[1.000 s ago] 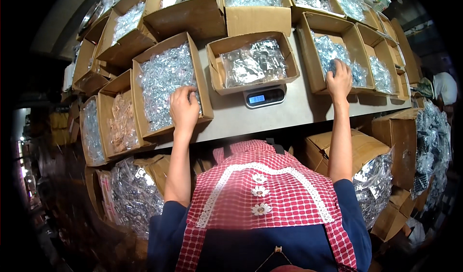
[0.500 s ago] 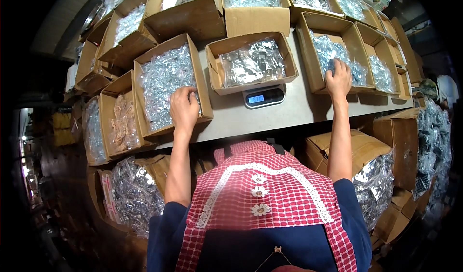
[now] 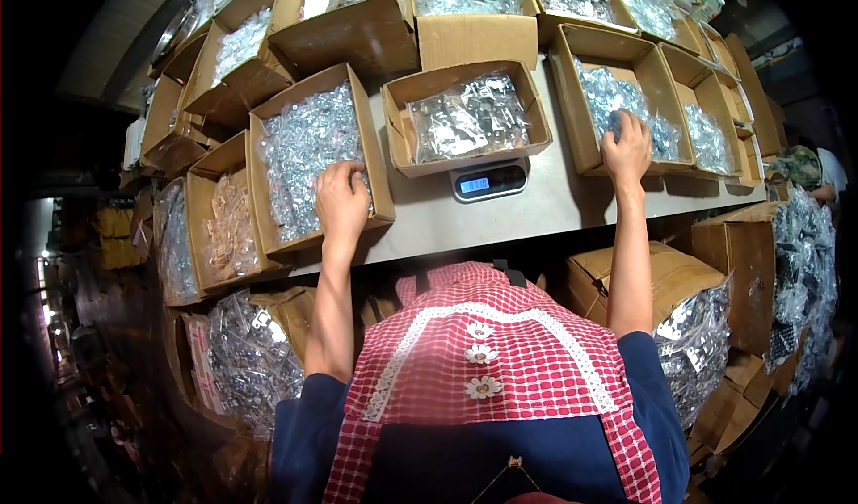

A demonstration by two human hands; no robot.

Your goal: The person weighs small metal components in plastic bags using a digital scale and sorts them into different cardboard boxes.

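Note:
My left hand point(image 3: 343, 197) rests over the near right part of a cardboard box of clear bags of small metal parts point(image 3: 313, 142). Its fingers are curled, and whatever they hold is hidden. On the right, my right hand point(image 3: 627, 147) reaches into another box, fingers bent down among bags of small silvery parts point(image 3: 601, 93). Its fingertips are partly hidden, so I cannot see what is between them. Between my hands, a cardboard box point(image 3: 474, 158) holding bags of shiny metal plates point(image 3: 469, 115) sits on a digital scale point(image 3: 490, 182) with a lit display.
More open boxes of bagged parts line the table point(image 3: 438, 222), including one with brownish pieces point(image 3: 228, 227). Below its edge stand bulging bags of metal parts point(image 3: 250, 352) and a brown carton point(image 3: 648, 276). At far right, a person in a camouflage sleeve point(image 3: 800, 166) is partly visible.
Both my hands stay almost where they were, with the boxes unmoved. At the far right, the person has shifted, and more of the arm shows.

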